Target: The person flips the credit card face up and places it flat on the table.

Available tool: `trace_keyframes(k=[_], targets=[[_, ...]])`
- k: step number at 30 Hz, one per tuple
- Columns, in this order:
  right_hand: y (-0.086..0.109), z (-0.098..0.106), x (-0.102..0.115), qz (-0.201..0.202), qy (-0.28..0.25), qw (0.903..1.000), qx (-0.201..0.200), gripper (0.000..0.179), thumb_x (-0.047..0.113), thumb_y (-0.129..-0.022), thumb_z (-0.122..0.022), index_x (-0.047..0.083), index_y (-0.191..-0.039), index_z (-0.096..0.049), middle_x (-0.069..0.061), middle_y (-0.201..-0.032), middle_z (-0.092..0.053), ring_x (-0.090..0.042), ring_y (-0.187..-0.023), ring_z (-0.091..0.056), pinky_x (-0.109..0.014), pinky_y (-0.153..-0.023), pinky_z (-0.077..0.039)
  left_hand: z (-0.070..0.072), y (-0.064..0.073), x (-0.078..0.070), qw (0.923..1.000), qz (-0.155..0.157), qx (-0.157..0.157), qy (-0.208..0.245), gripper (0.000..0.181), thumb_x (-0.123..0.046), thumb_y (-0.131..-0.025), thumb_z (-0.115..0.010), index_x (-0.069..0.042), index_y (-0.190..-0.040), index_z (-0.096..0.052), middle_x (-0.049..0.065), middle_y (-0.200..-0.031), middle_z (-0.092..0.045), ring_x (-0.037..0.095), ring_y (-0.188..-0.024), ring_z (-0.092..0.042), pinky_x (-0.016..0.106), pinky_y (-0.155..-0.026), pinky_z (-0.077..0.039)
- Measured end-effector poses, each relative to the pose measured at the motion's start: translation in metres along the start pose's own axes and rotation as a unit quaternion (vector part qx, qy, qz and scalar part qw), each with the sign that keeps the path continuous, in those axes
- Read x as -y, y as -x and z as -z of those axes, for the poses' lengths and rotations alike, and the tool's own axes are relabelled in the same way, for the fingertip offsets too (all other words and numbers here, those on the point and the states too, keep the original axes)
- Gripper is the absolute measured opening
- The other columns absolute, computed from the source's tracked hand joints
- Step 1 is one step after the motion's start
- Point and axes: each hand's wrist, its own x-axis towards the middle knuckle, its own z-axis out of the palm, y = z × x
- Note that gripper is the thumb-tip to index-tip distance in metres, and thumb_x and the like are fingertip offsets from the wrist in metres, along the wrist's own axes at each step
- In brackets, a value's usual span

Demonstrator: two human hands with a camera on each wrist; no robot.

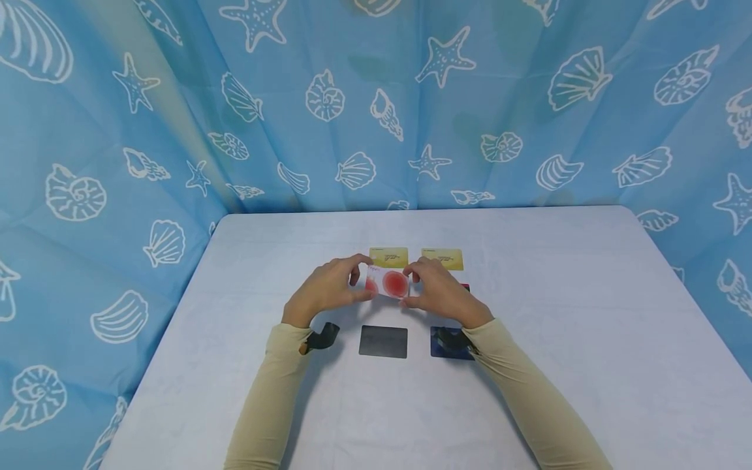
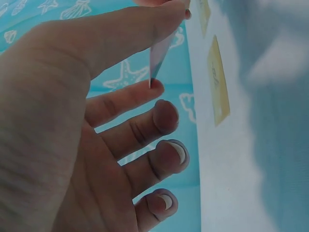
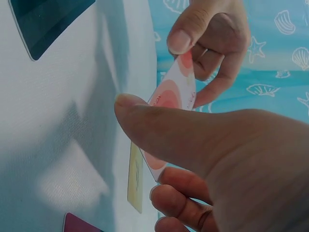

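A white card with red-pink circles point(image 1: 395, 283) is held up above the table between both hands. My left hand point(image 1: 330, 286) pinches its left end with thumb and index finger; in the left wrist view the card point(image 2: 158, 57) appears almost edge-on, the other fingers spread apart. At the opposite end, my right hand point(image 1: 440, 292) pinches the card by its edges. The right wrist view shows the printed face of the card point(image 3: 169, 94), with the right thumb across it. Just behind the held card lies a yellow card point(image 1: 388, 254), partly covered by it.
Another yellow card point(image 1: 443, 258) lies at the back right. A red card point(image 1: 466, 287) is mostly hidden behind the right hand. Nearer me are a dark grey card point(image 1: 383, 342) and a dark blue card point(image 1: 436, 344), the latter under the right wrist. A white cloth point(image 1: 587, 365) covers the table.
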Motion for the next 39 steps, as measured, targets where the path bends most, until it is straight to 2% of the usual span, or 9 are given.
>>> trace_keyframes(k=[12, 17, 26, 39], targets=[[-0.0030, -0.0004, 0.0011, -0.008, 0.018, 0.9998, 0.005, 0.059, 0.032, -0.080, -0.090, 0.007, -0.128, -0.065, -0.010, -0.110, -0.062, -0.025, -0.106, -0.052, -0.041, -0.095, -0.055, -0.0023, -0.0007, 0.0024, 0.9999, 0.008, 0.006, -0.012, 0.063, -0.044, -0.087, -0.081, -0.020, -0.140, -0.059, 0.003, -0.092, -0.063, 0.019, -0.079, -0.056, 0.030, -0.068, -0.047], [-0.0034, -0.0005, 0.0006, -0.006, 0.022, 0.9997, 0.006, 0.058, 0.032, -0.080, -0.090, 0.007, -0.126, -0.066, -0.011, -0.109, -0.062, -0.025, -0.104, -0.052, -0.041, -0.093, -0.054, -0.0041, -0.0017, 0.0031, 0.9996, 0.018, 0.016, -0.017, 0.064, -0.045, -0.087, -0.081, -0.019, -0.141, -0.059, 0.003, -0.094, -0.064, 0.018, -0.081, -0.057, 0.029, -0.069, -0.048], [-0.0035, -0.0023, -0.0004, -0.005, 0.019, 0.9997, 0.013, 0.057, 0.031, -0.081, -0.089, 0.006, -0.127, -0.066, -0.011, -0.109, -0.061, -0.025, -0.104, -0.052, -0.041, -0.094, -0.053, -0.0068, -0.0013, 0.0045, 0.9993, 0.018, 0.024, -0.022, 0.063, -0.043, -0.087, -0.082, -0.017, -0.139, -0.060, 0.002, -0.092, -0.064, 0.017, -0.078, -0.057, 0.028, -0.067, -0.048], [-0.0055, -0.0057, -0.0010, -0.030, 0.018, 0.9992, 0.022, 0.060, 0.031, -0.081, -0.090, 0.009, -0.131, -0.066, -0.008, -0.108, -0.061, -0.024, -0.107, -0.052, -0.042, -0.099, -0.054, -0.0086, -0.0051, 0.0052, 0.9982, 0.030, 0.039, -0.036, 0.063, -0.045, -0.086, -0.082, -0.019, -0.139, -0.061, 0.002, -0.094, -0.064, 0.018, -0.083, -0.057, 0.029, -0.069, -0.048]])
